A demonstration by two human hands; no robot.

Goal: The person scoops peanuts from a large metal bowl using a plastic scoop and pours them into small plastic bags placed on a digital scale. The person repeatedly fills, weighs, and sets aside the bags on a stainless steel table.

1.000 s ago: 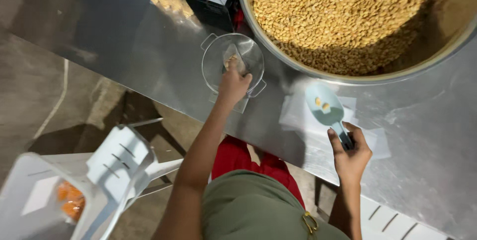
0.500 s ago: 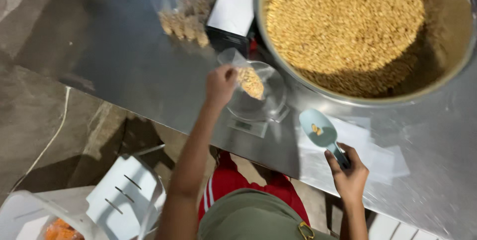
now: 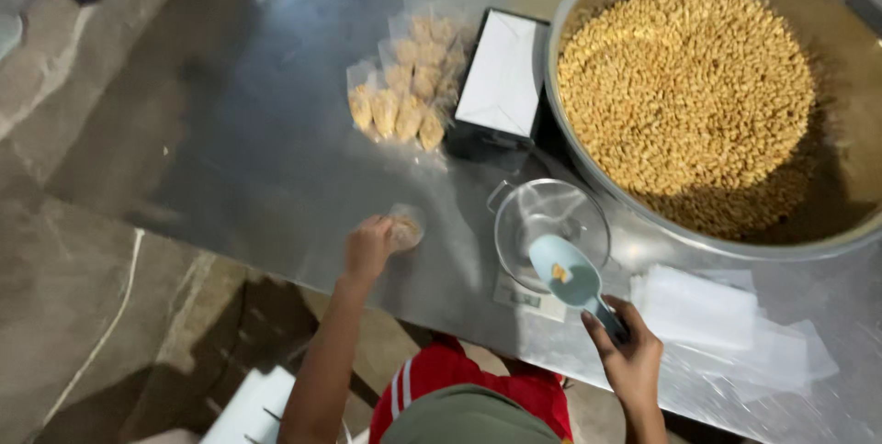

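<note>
1. A small clear plastic bag of tan grain (image 3: 404, 229) is grasped by the left hand (image 3: 367, 249) on the steel surface (image 3: 239, 150).
2. A pale blue plastic scoop (image 3: 570, 277) is gripped by the right hand (image 3: 623, 352), over a round metal scale bowl (image 3: 549, 224).

Steel table (image 3: 230, 132), brushed surface. Bears: large metal basin (image 3: 854, 224) of golden grain; white-topped black box (image 3: 503, 86); heap of filled clear packets (image 3: 409, 86); small scale (image 3: 524, 295) carrying a clear bowl (image 3: 537, 214); stack of empty plastic bags (image 3: 707, 311).
</note>
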